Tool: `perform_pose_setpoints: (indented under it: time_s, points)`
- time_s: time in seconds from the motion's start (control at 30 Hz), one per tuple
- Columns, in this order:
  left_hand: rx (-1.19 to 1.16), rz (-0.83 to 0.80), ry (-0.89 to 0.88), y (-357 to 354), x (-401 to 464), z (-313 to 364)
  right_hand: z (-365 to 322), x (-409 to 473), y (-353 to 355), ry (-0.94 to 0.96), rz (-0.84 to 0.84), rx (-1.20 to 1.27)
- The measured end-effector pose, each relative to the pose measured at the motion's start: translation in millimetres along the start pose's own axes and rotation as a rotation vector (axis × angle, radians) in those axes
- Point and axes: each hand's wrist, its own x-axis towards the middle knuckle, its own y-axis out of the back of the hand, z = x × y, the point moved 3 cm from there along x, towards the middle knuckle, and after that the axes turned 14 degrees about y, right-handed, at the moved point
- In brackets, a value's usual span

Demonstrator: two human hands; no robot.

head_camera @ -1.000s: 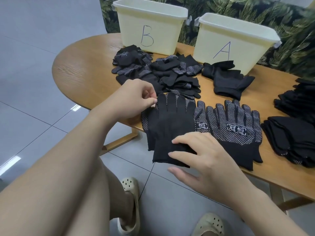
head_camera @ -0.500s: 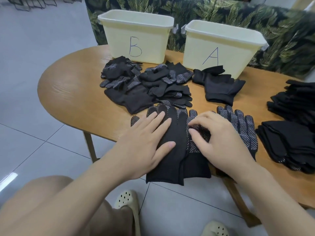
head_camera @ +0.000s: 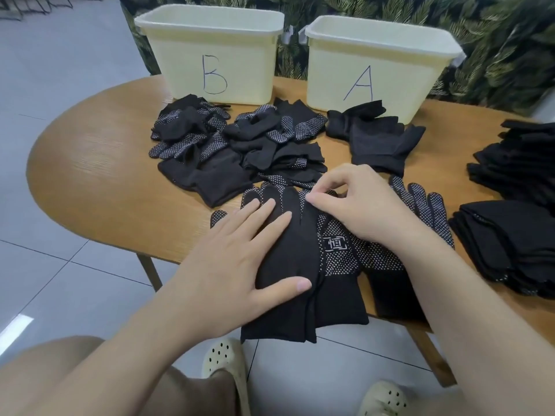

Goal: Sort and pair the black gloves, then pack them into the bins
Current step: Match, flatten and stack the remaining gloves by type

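Note:
A plain-side black glove (head_camera: 295,259) lies over a white-dotted glove (head_camera: 339,253) at the table's front edge, cuffs hanging past it. My left hand (head_camera: 240,265) presses flat on the top glove with straight fingers. My right hand (head_camera: 357,202) pinches at the gloves' fingertips with thumb and forefinger. Another dotted glove (head_camera: 426,208) lies under my right wrist. A loose heap of dotted gloves (head_camera: 240,145) sits behind, and plain black gloves (head_camera: 375,136) lie before bin A (head_camera: 375,70). Bin B (head_camera: 210,55) stands to its left.
Folded stacks of black gloves (head_camera: 516,244) fill the table's right side, with another stack (head_camera: 519,157) behind. The oval wooden table (head_camera: 99,175) has bare surface at left. A leafy-patterned wall stands behind the bins. My knees and pale clogs show below the edge.
My left hand went from pinching the glove's fingertips to lying flat on it. My right hand moved up from the cuff to the fingertips and curled into a pinch.

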Motion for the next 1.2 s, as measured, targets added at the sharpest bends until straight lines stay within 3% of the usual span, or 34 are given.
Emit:
perform_pose_setpoints:
  time_s: [0.43,0.7,0.9,1.2]
  points:
    - [-0.042,-0.020,-0.043,1,-1,-2,3,-4,10,0.021,-0.025,-0.148]
    - [-0.018,-0.008,-0.220,3,-6,10,7,-6,-4,0.073,-0.043,-0.225]
    - [-0.028,-0.044,-0.220,4,-5,13,3,-1,-5,0.077,0.074,-0.072]
    - [0.011,-0.074,-0.236,3,-3,13,-3,13,-14,0.078,0.051,0.004]
